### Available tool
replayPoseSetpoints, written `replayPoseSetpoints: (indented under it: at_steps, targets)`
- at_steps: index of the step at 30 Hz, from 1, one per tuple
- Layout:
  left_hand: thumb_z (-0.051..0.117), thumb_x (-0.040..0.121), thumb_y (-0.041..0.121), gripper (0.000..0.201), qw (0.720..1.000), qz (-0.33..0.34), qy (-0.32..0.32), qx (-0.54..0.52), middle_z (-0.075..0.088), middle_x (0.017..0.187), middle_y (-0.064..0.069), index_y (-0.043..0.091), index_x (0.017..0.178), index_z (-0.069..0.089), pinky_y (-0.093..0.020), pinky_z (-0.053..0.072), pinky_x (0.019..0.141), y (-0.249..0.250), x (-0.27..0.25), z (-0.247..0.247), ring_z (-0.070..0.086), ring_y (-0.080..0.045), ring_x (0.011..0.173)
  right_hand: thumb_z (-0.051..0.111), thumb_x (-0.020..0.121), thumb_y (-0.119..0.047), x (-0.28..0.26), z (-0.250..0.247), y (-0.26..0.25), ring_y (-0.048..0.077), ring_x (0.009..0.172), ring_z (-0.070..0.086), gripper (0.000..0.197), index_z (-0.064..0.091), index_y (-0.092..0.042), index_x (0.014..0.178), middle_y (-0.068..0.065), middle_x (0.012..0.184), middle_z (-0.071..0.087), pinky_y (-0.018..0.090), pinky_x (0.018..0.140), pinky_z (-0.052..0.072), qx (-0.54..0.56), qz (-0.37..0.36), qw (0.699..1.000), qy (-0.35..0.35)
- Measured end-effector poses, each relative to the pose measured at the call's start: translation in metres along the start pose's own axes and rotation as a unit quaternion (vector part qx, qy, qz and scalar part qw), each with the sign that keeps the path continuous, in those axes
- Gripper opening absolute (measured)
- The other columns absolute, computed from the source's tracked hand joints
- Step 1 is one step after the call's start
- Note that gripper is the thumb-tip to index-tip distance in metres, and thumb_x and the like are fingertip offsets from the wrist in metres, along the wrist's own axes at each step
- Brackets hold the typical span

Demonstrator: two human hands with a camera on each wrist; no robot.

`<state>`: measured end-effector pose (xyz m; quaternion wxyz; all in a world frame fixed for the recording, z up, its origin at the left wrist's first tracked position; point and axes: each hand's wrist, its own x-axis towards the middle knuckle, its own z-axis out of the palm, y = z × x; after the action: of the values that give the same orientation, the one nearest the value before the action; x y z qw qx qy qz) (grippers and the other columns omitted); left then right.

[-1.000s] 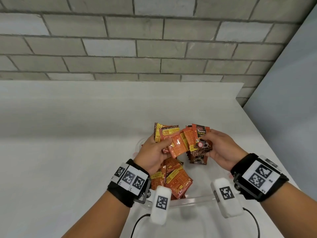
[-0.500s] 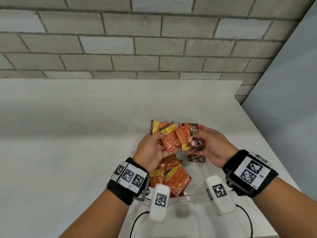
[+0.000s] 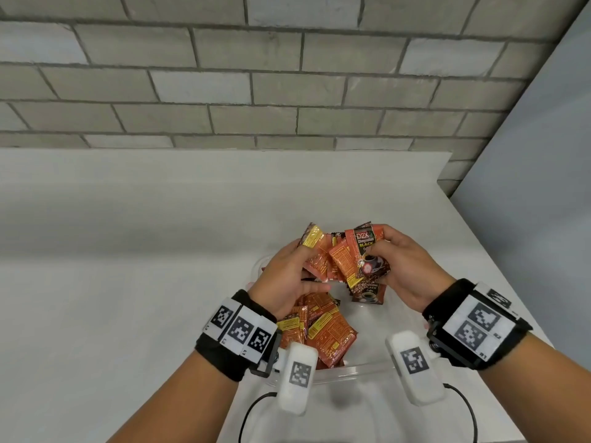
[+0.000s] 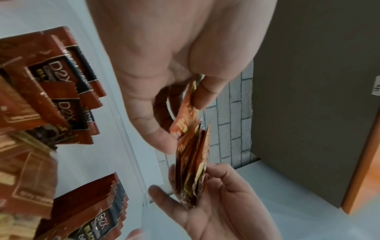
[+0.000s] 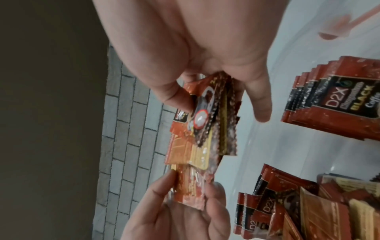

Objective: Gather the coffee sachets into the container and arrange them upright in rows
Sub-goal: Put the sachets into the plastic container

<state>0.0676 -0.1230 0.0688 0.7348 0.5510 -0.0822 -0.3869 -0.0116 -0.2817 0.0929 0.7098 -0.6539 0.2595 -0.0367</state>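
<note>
Gripping a fanned bundle of coffee sachets [image 3: 345, 260] from both ends, the left hand [image 3: 287, 279] pinches the orange backs between thumb and fingers [image 4: 150, 128], the right hand [image 3: 403, 270] clamps the front sachet, printed "D2X BLACK". Both hands hover palms inward above the clear container [image 3: 351, 369] near the tabletop's [image 3: 128, 251] right edge, where more sachets [image 3: 323, 330] lie loose

You face a grey brick wall [image 3: 224, 91] running along the worktop's [image 3: 128, 251] far edge. A pale panel [image 3: 543, 187] stands past its right edge. Left wrist view: dark board [image 4: 308, 81], orange strip [image 4: 366, 162] beside it.
</note>
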Motion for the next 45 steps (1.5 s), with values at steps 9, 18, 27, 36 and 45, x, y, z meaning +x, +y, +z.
replayPoseSetpoints:
  at_steps: [9,18,27,36,45]
  targets:
    - [0.026,0.079,0.071,0.064,0.978,0.001,-0.112,0.175,0.056,0.123,-0.022,0.027,0.109,0.061,-0.030,0.051,0.071,0.006,-0.007,0.010,0.050,-0.024,0.092,0.044,0.094,-0.001,-0.006,0.002,-0.010,0.020,0.078,0.068,0.025,0.059,-0.014,0.110,0.008,0.091,0.071,0.037,0.070,0.056,0.035,-0.014,0.998,-0.051]
    - [0.068,0.076,0.038,0.064,0.995,0.040,-0.088,-0.006,0.062,0.122,-0.009,0.015,0.131,0.045,-0.041,0.053,0.090,0.003,0.003,0.026,0.064,-0.021,0.106,0.043,0.095,-0.002,-0.013,0.009,-0.013,0.028,0.099,0.063,0.033,0.055,-0.009,0.124,0.016,0.115,0.065,0.047,0.088,0.050,0.123,-0.030,0.989,-0.078]
    - [0.054,0.071,0.007,0.029,0.983,-0.022,-0.091,-0.160,0.064,0.081,-0.016,0.001,0.098,0.063,-0.033,0.053,0.066,0.004,0.001,0.033,0.065,-0.023,0.067,0.060,0.087,-0.040,-0.021,0.004,-0.019,0.018,0.142,0.017,0.066,0.028,-0.035,0.144,-0.005,0.154,0.022,0.040,0.116,0.020,-0.400,-0.135,0.906,-0.031]
    - [0.052,0.070,0.008,0.010,0.982,-0.042,-0.104,-0.150,0.054,0.064,-0.008,0.008,0.067,0.061,-0.027,0.044,0.057,0.008,-0.003,0.033,0.054,-0.017,0.061,0.086,0.060,-0.036,-0.029,0.020,-0.028,-0.002,0.128,0.017,0.119,-0.002,-0.052,0.139,-0.017,0.144,0.024,0.025,0.107,0.012,-0.531,-0.248,0.796,-0.150]
    - [0.053,0.078,0.012,0.021,0.973,-0.003,-0.125,-0.195,0.064,0.067,-0.007,0.011,0.066,0.071,-0.025,0.051,0.059,0.000,-0.006,0.026,0.064,-0.015,0.063,0.082,0.067,-0.037,-0.026,0.026,-0.023,0.006,0.128,0.031,0.114,0.000,-0.042,0.147,-0.012,0.142,0.033,0.030,0.108,0.019,-0.543,-0.270,0.785,-0.128]
